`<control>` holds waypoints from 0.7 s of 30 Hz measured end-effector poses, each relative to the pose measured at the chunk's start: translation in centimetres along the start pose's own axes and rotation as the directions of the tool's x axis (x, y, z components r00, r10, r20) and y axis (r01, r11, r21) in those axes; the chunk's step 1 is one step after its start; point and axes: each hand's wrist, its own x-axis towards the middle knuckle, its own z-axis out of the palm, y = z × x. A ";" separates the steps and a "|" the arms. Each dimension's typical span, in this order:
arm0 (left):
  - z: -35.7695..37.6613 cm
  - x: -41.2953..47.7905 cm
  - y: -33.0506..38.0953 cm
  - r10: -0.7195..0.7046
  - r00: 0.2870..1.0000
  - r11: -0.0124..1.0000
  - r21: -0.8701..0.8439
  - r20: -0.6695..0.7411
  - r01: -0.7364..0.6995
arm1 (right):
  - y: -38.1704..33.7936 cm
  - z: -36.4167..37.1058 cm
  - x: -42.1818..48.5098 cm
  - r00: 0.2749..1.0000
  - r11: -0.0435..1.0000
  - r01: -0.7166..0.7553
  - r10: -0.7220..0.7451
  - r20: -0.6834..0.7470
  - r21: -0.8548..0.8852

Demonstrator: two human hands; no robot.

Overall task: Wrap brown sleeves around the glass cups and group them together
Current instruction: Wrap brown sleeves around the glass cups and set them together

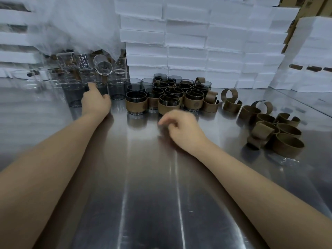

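Observation:
My left hand [96,101] reaches into a cluster of bare smoky glass cups [116,89] at the back left, its fingers curled around one cup [100,88]. My right hand [181,129] hovers over the steel table with fingers loosely curled, holding nothing. Just beyond it stands a tight group of sleeved cups [170,97], each with a brown band around it. Loose brown sleeves [274,130] lie in a pile at the right, with a few more [230,99] closer to the sleeved group.
The work surface is a shiny steel table [143,186]. White foam boxes [197,42] are stacked along the back and right. Clear glass vessels and plastic wrap [71,33] crowd the back left corner.

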 end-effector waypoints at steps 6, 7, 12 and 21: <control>-0.1 -1.6 0.7 0.128 0.992 0.990 0.065 0.004 -0.128 | 2.5 -1.5 1.0 0.994 0.984 -0.076 0.063 -0.090 -0.159; -0.2 -1.8 0.7 0.135 0.991 0.988 0.074 0.005 -0.136 | 2.7 -1.4 1.1 0.996 0.980 -0.083 0.077 -0.043 -0.178; -0.3 -2.0 0.7 0.142 0.990 0.982 0.123 0.017 -0.143 | 2.8 -1.2 0.9 0.996 0.988 -0.077 0.082 0.032 -0.138; -0.4 -2.6 0.8 0.139 0.988 0.989 0.056 -0.066 -0.135 | 2.9 -1.3 1.0 0.992 0.989 -0.076 0.062 -0.114 -0.127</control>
